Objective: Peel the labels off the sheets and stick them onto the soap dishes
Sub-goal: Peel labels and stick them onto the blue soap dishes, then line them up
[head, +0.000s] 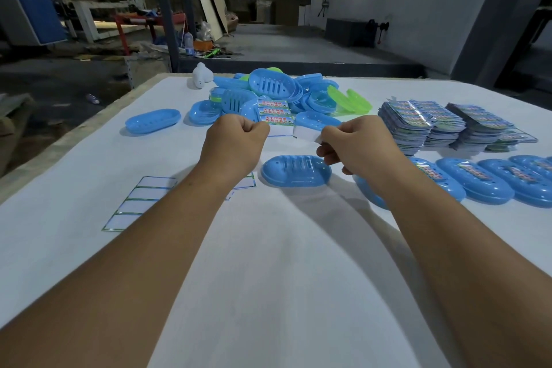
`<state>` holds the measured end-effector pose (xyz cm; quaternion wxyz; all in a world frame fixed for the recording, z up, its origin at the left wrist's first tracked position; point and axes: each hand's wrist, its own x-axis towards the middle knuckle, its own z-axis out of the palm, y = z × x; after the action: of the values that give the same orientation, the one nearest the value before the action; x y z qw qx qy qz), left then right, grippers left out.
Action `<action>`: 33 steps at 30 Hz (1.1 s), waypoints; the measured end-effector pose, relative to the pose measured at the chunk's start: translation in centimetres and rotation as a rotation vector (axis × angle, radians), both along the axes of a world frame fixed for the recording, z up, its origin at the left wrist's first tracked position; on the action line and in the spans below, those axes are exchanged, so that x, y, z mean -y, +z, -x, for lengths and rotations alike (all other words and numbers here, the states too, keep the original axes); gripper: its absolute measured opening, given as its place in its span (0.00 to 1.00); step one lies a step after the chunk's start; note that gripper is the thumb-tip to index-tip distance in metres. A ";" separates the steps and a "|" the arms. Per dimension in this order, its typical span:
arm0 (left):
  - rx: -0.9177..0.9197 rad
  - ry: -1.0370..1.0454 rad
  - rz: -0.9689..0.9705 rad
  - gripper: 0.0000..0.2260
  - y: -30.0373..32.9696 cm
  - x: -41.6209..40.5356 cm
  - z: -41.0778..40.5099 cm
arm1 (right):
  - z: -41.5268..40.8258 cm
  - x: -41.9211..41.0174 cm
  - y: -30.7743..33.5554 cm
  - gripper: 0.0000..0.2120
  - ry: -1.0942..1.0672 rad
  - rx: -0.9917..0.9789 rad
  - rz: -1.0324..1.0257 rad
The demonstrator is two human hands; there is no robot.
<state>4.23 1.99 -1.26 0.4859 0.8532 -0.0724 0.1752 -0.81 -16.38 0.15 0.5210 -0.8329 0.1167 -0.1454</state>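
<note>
Head view: left hand fisted, pinching the left edge of a label sheet held up over the worktop; right hand curled, fingertips pinching the sheet's white peeled part at the right, likely mid-peel. Bare blue soap dish sits just below the hands, probably staged for the next label. Labelled dishes lined up right, unlabelled pile behind, sheet stacks far right, used backing sheet left, discarded out of the way.
</note>
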 end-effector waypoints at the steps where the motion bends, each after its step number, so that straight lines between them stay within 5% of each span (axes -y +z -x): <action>1: 0.001 0.007 -0.007 0.16 0.0 0.0 0.0 | 0.0 0.0 0.0 0.12 -0.005 0.000 -0.001; 24: -0.099 0.109 -0.035 0.18 0.7 -1.4 -0.6 | 0.3 0.8 0.6 0.12 -0.048 -0.018 -0.069; 33: -0.333 0.204 -0.930 0.16 1.1 -3.4 -0.1 | 0.5 0.0 0.3 0.10 0.023 -0.021 -0.030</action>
<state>4.28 5.38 -0.14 0.0396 0.9985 0.0196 0.0325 -1.32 -16.37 0.44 0.5340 -0.8277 0.1149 -0.1290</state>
